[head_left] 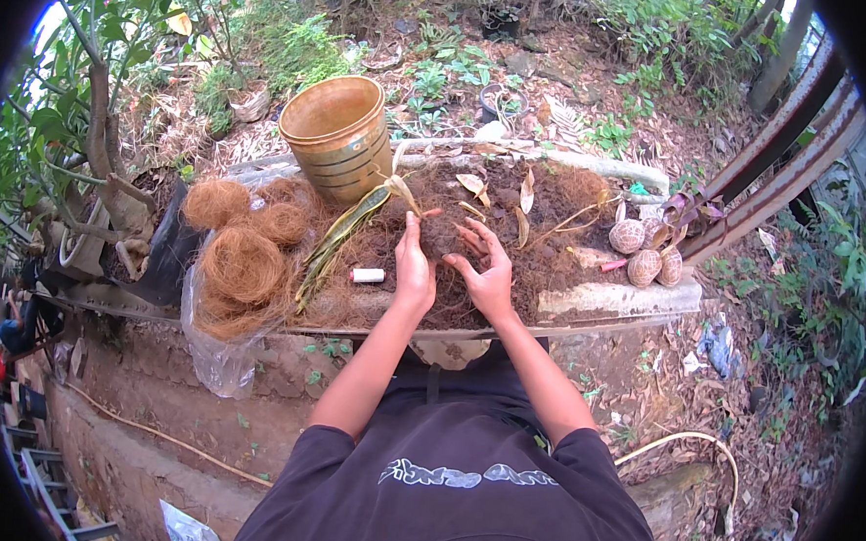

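Between my two palms sits a rounded clump of dark soil, low over the soil heap. My left hand presses its left side with the fingers held straight up. My right hand cups the other side, fingers curved over it. A pale dry stalk rises just past my left fingertips. Long green and yellow leaves lie to the left of the clump; whether they join it cannot be seen. Close to my left wrist is a spool of white thread.
Brown coconut-fibre bundles lie at the left above a clear plastic bag. A ribbed yellow-brown pot stands behind. Several thread-wrapped balls rest at the right end. Dry leaves litter the soil. A rusty metal post slants at far right.
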A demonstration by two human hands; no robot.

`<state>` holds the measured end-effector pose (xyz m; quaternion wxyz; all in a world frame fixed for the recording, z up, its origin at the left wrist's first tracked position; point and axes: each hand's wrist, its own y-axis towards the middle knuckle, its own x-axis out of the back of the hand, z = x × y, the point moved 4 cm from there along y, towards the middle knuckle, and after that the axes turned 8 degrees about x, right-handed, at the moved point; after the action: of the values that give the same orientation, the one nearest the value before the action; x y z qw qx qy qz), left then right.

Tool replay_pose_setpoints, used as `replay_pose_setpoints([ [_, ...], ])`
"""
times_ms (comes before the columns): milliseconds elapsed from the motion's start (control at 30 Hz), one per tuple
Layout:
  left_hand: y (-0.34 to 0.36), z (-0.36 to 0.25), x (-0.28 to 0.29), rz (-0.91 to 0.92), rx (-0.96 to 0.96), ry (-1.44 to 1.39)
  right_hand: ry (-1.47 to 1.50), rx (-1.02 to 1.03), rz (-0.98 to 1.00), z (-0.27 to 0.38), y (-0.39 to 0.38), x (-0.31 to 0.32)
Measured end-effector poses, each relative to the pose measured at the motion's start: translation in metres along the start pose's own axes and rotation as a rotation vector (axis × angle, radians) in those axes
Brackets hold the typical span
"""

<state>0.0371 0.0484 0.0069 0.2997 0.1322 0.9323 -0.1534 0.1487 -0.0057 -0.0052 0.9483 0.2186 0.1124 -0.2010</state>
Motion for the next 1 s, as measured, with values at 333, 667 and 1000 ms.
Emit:
replay_pose_setpoints([
  [333, 0.016, 0.018, 0.03, -0.033, 0.171, -0.235, -0.685, 0.462, 0.221, 0.022, -0.009, -0.021],
  [667, 0.002, -0.001, 0.015, 0.097, 0.027, -0.046, -0.409, 0.075, 0.036, 0.03, 0.0, -0.018],
  [1000, 0.01, 0.008, 0.029, -0.027, -0.022, 0.022, -0.682, 0.242, 0.25, 0.026, 0.0, -0.015],
])
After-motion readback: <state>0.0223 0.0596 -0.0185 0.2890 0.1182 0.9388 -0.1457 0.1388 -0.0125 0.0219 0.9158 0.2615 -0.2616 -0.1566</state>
